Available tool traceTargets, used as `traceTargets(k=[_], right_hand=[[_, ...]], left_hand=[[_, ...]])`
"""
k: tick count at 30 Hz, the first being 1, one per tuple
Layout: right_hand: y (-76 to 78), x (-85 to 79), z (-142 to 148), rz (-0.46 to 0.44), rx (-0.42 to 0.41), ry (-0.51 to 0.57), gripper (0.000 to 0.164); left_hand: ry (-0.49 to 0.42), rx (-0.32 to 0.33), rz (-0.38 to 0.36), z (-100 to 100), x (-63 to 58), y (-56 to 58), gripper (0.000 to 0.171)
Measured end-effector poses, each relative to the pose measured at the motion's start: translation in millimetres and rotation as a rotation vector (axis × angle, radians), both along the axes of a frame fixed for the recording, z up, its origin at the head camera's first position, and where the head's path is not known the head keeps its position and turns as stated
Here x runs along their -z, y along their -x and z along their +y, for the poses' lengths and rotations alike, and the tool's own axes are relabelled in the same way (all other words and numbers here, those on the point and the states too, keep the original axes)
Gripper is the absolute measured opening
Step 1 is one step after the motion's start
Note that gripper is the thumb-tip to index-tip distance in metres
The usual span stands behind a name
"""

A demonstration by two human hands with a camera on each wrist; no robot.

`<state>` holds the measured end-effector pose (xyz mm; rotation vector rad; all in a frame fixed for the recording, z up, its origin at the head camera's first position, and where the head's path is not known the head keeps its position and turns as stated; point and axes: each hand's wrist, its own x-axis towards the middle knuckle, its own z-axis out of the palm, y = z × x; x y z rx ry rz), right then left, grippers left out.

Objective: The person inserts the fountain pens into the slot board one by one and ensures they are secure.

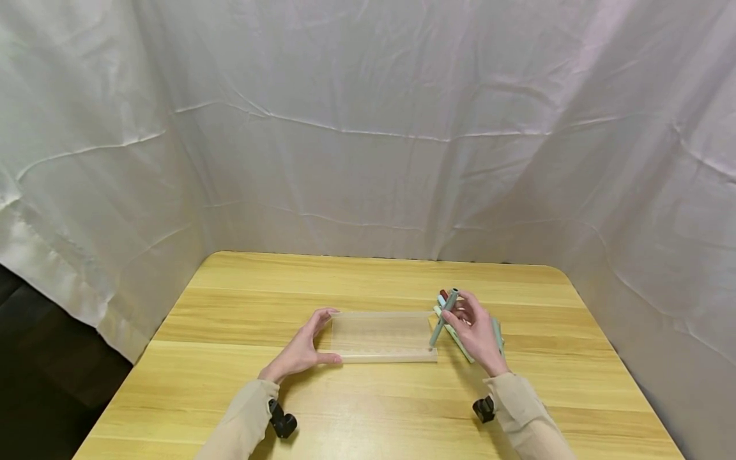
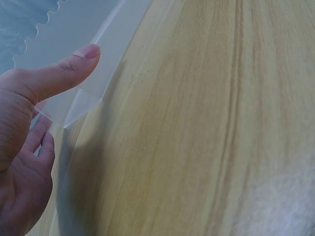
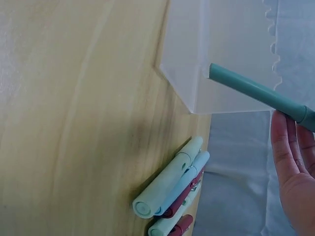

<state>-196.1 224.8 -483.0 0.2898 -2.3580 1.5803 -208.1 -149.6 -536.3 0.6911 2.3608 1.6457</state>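
Note:
A clear plastic stand (image 1: 382, 333) with a scalloped edge lies on the table in the head view. My left hand (image 1: 301, 352) grips its left end, thumb on the front strip and fingers at the back. In the left wrist view the thumb (image 2: 74, 69) presses the clear panel (image 2: 106, 46). At the stand's right end, my right hand (image 1: 476, 332) pinches a teal marker (image 1: 444, 319), tilted with its lower end near the front strip. The right wrist view has this teal marker (image 3: 251, 91) in front of the panel; whether they touch I cannot tell.
Beside the stand's right end lie several markers: a pale green one (image 3: 167, 179), a light blue one (image 3: 189, 179) and dark red ones among them. Another greenish marker (image 1: 498, 335) shows beyond the right wrist. Pale curtains (image 1: 368, 160) hang behind the wooden table (image 1: 368, 409).

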Motion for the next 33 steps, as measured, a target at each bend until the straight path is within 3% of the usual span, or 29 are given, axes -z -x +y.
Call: traceTargets(k=[5,15,25,33], right_hand=[[1.0,4.0,-0.3,-0.012,-0.004,-0.048,0.042],[2.6,6.4,-4.4,-0.078,-0.077,-0.03,0.046],[2.8,9.2,-4.8,-0.147,-0.032,-0.163,0.059],[5.8,11.1,-6.0,-0.168,-0.06,-0.162,0.063]], left_hand=[[0.003,-0.001,0.0,-0.2,-0.8,-0.4,0.099],[-0.003,0.002,-0.001,-0.1,0.5,0.6,0.099],[-0.009,0.004,0.0,-0.1,2.8,2.0,0.099],[0.001,0.003,0.001,-0.1,1.9,2.2,0.099]])
